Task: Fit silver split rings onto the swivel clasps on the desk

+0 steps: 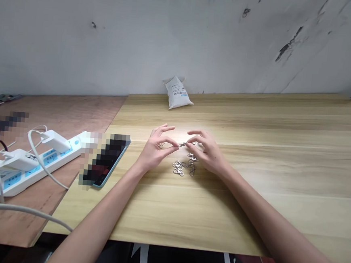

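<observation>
My left hand (156,149) and my right hand (206,152) hover close together above a light wood-grain tabletop (217,216). Between their fingertips they pinch a small metal clasp (182,144), its exact shape too small to tell. A little silver ring (161,145) shows by my left fingers. Just below my right hand lies a tangled pile of silver lobster clasps (185,167), partly hidden by that hand.
A white power strip (36,165) with white chargers (55,140) and cables lies on a reddish wooden board (73,115) to the left. A phone (108,162), partly pixelated, lies at the tabletop's left edge. A white bag (177,93) leans against the wall.
</observation>
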`<state>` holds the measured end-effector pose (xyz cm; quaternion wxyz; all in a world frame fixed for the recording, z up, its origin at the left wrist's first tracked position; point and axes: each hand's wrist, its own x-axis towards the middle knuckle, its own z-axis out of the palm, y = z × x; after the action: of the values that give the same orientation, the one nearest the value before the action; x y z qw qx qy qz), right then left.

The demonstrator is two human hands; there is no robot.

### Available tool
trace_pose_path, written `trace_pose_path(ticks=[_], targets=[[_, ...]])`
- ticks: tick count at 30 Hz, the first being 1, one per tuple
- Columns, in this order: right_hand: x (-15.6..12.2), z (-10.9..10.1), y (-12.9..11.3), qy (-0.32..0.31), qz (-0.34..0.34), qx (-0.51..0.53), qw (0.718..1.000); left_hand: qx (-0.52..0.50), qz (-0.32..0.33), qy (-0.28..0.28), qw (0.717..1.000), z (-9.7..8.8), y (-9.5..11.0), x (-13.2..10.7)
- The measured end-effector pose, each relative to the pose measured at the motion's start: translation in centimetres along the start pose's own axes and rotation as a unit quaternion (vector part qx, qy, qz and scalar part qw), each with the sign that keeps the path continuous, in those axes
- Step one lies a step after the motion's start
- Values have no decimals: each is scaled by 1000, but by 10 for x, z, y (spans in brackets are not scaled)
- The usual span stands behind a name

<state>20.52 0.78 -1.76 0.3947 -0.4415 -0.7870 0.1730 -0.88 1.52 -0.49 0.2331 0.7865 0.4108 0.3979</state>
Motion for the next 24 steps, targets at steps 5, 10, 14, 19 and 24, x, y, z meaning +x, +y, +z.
trace_pose_path(ticks=[5,10,14,19,24], targets=[[-2,3,0,7,-8,-30,1000,-58,-41,17,997,-1,2,1],[-4,10,-8,10,-55,-110,992,-107,-69,12,992,1,1,1],[-4,19,-16,32,-64,-140,988,-145,-77,3,986,3,2,0],[-5,21,-21,45,-44,-135,989,-185,-84,-20,979,5,5,-1],[-5,20,-20,35,-68,-135,988,-180,-78,-20,980,6,6,-2]])
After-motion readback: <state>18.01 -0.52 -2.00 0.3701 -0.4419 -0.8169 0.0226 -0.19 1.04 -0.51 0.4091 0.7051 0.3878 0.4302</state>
